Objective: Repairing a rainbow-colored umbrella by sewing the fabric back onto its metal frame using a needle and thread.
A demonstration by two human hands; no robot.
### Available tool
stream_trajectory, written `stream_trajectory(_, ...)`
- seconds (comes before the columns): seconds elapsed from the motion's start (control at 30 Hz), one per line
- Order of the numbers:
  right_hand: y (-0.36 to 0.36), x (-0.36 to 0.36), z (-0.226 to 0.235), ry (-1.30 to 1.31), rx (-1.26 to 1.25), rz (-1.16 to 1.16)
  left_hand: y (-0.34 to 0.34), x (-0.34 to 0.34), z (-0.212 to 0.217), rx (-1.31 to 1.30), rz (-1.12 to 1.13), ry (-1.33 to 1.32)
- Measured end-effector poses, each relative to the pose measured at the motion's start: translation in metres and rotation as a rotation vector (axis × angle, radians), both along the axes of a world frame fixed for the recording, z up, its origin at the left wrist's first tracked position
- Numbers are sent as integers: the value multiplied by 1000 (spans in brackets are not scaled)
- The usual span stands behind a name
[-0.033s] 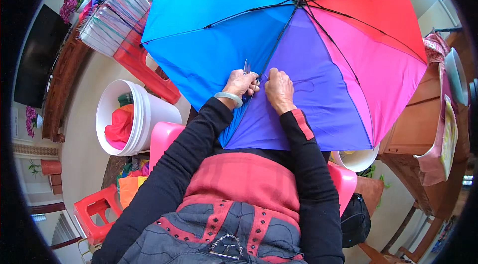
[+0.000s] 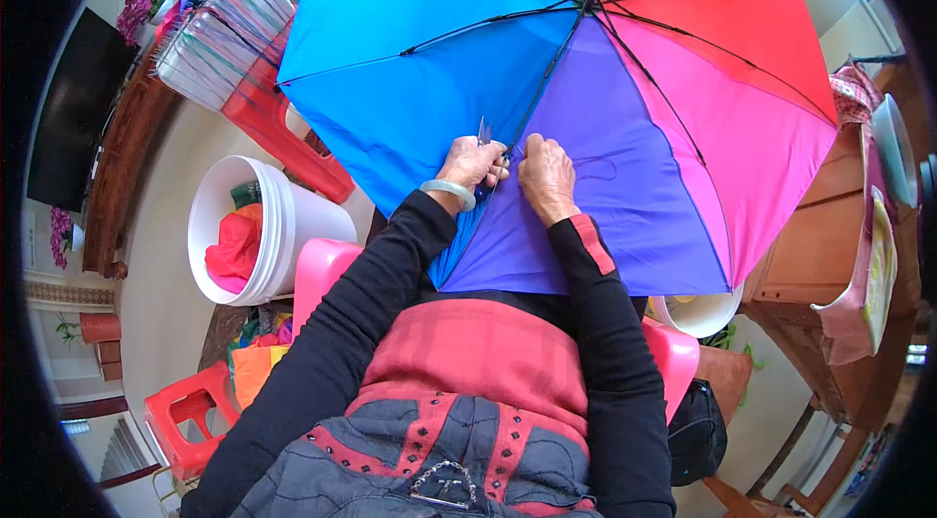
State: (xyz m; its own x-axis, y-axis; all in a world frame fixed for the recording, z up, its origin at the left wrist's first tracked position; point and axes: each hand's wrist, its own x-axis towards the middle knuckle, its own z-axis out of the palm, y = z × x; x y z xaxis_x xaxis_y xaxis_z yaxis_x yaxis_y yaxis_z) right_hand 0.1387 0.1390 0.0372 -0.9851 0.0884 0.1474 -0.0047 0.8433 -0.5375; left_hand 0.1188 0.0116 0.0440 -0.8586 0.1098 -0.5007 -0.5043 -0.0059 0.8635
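Note:
An open rainbow-coloured umbrella lies over my lap, its black ribs and shaft facing me. My left hand, with a pale bangle at the wrist, is closed at the seam between the blue and purple panels. Its fingers pinch a black rib there. Pointed metal blades, which look like small scissors, stick up from the same hand. Just right of the rib, my right hand is closed in a pinch above the purple panel. Whatever lies between its fingertips is hidden or too fine to see.
A white bucket with coloured cloth stands at my left, near a red stool. Beyond it a wire-like basket rests on another red stool. At the right are a wooden cabinet, a white tub and a black bag.

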Motion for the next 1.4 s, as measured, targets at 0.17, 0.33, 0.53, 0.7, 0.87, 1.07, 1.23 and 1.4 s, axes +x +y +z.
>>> stream_trajectory(0.17, -1, 2, 4, -43, 21, 78, -3, 2, 0, 32, 11, -1)
stream_trajectory(0.33, -1, 1, 2, -48, 10, 130, -3, 2, 3, 57, 5, -4)
stream_trajectory(0.53, 3, -15, -18, 121, -64, 213, -1, 1, 1, 56, 17, -5)
stream_trajectory(0.7, 6, -15, -19, 137, -82, 250, 1, 1, 1, 67, 63, -22)
stream_trajectory(0.87, 3, -13, -17, 142, -71, 192, 1, 1, 0, 83, 61, -24)
stream_trajectory(1.07, 11, 0, 1, 0, -13, 135, 8, 10, 7, -25, 126, 25)
stream_trajectory(1.23, 25, 7, 8, -72, -310, 209, 9, 13, 11, -22, 167, 32)
stream_trajectory(1.4, 12, 15, 9, -29, 26, 254, 6, 10, 6, -13, 141, 39)
